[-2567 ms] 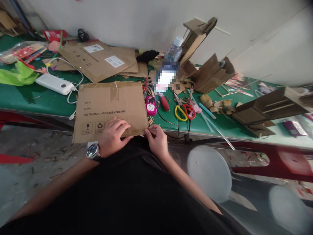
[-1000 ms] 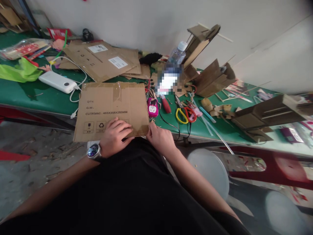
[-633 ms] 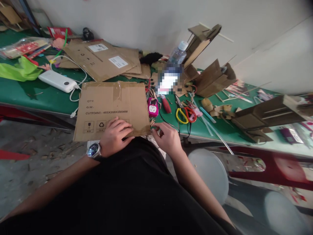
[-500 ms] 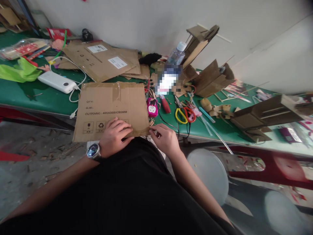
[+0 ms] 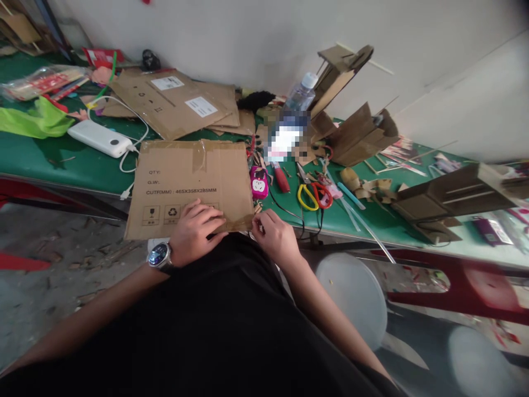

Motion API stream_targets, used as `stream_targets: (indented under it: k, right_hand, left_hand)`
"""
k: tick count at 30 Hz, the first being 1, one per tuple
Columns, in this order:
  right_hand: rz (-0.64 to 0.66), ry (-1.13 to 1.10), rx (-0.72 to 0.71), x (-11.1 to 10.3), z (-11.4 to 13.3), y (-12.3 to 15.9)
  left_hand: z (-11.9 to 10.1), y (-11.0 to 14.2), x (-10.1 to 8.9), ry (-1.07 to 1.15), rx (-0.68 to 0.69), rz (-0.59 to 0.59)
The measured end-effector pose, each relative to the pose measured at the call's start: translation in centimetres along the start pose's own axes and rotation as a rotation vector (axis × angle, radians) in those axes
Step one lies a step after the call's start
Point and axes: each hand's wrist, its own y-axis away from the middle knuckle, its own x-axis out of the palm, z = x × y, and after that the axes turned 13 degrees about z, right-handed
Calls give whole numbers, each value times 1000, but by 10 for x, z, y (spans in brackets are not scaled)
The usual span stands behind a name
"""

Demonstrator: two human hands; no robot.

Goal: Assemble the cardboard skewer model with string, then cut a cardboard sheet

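A flat brown cardboard sheet [image 5: 185,176] with printed text lies over the near edge of the green table [image 5: 66,165]. My left hand [image 5: 194,231], a watch on its wrist, lies flat on the sheet's near edge with fingers stretched out. My right hand [image 5: 275,240] is curled at the sheet's near right corner, fingertips pinched together on something small I cannot make out.
A white power bank [image 5: 99,139] with cable lies left of the sheet. A pink gadget [image 5: 258,183], red-handled cutter [image 5: 281,179] and yellow-and-red scissors [image 5: 313,193] lie to the right. Cardboard pieces [image 5: 355,132], a water bottle [image 5: 301,94] and flattened boxes [image 5: 173,102] stand behind. White stools [image 5: 355,298] are below.
My right hand drew a little away from the sheet's corner to the right, then came back to it with fingers pinched. My left hand stayed put.
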Motion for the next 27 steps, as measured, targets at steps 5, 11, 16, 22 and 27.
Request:
stream_targets:
  k: [5, 11, 16, 22, 27]
  right_hand:
    - [-3, -14, -32, 2, -1, 3]
    - [3, -144, 14, 5, 1, 4]
    - [-74, -361, 24, 0, -4, 9]
    - [-40, -418, 44, -3, -6, 13]
    - [-59, -374, 81, 1, -1, 10]
  left_hand:
    - [-1, 0, 0, 8, 1, -1]
    - [-1, 0, 0, 12, -2, 4]
    - [0, 0, 1, 8, 0, -2]
    - [-1, 0, 1, -4, 4, -10]
    - [0, 0, 2, -13, 8, -6]
